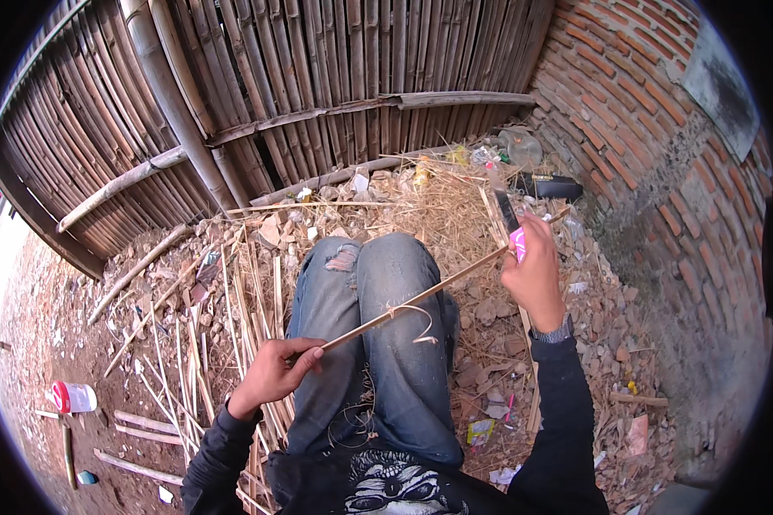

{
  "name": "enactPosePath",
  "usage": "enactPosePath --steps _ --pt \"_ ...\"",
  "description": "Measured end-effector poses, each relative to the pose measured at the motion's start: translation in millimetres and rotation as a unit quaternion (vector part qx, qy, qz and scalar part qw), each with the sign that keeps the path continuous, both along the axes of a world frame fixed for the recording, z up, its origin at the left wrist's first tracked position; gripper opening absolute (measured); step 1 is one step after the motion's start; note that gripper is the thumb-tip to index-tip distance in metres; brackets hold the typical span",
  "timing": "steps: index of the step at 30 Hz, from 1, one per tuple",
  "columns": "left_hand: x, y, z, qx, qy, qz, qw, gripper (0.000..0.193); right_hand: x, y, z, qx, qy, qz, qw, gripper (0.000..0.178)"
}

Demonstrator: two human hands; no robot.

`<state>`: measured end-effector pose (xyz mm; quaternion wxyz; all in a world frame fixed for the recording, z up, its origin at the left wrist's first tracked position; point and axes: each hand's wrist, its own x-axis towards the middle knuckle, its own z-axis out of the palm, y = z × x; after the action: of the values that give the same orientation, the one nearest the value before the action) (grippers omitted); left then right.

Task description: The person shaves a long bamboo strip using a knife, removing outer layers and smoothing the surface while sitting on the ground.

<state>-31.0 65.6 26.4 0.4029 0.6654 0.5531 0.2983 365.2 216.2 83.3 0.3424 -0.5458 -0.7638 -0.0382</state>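
Across the lap: a thin bamboo strip [442,282] slanted above the jeans [404,275], its lower end at the left and its far end up to the right; whether it touched the denim could not be told.
Left hand [275,369]: drawn to a pinch, thumb and fingers on the strip's near end.
Right hand [534,266]: curled tightly round the pink handle [519,244] of a knife [503,209], the strip passing close by the thumb; whether this hand gripped the strip too could not be told.
Blade: angled up and away from the body, crossing the line of the strip rather than lying along it.
Curl: a pale shaving [426,323] hung from the strip between the hands.
Good paring: probably called for the edge laid nearly flat, with light, even strokes along the grain; a steep angle would likely have dug in or split so slim a piece.
Safe paring: seemed to want the left fingers and both thighs kept out of the blade's path, and the strip held firm against flexing.
Ground: more bamboo strips [253,343] lay beside the left leg, and dry straw [442,202] beyond the knees.
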Motion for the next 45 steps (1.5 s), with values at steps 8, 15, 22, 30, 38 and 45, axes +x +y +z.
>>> enactPosePath --steps 8,15,22,30,38,45 --pt "63 7 -18 -0.071 -0.2 -0.016 0.977 0.039 -72 -73 23 -0.128 0.125 0.184 0.967 0.02" --pt "91 11 -10 -0.004 -0.12 0.064 0.991 0.033 -88 -104 -20 -0.155 -0.009 0.197 0.968 0.035" --pt "97 3 -16 -0.016 -0.126 0.124 0.984 0.032 -89 -94 -49 -0.178 -0.037 0.172 0.968 0.042" --pt "90 -12 -17 -0.022 -0.114 0.135 0.984 0.036 -56 -27 -69 -0.026 -0.073 0.147 0.986 0.047" --pt "94 -11 -8 0.017 -0.077 0.144 0.986 0.032 -54 -25 -67 -0.004 -0.133 0.135 0.982 0.05" --pt "92 -21 -7 0.127 -0.004 0.138 0.982 0.026 -2 32 -49 -0.054 -0.167 0.0 0.984 0.054"
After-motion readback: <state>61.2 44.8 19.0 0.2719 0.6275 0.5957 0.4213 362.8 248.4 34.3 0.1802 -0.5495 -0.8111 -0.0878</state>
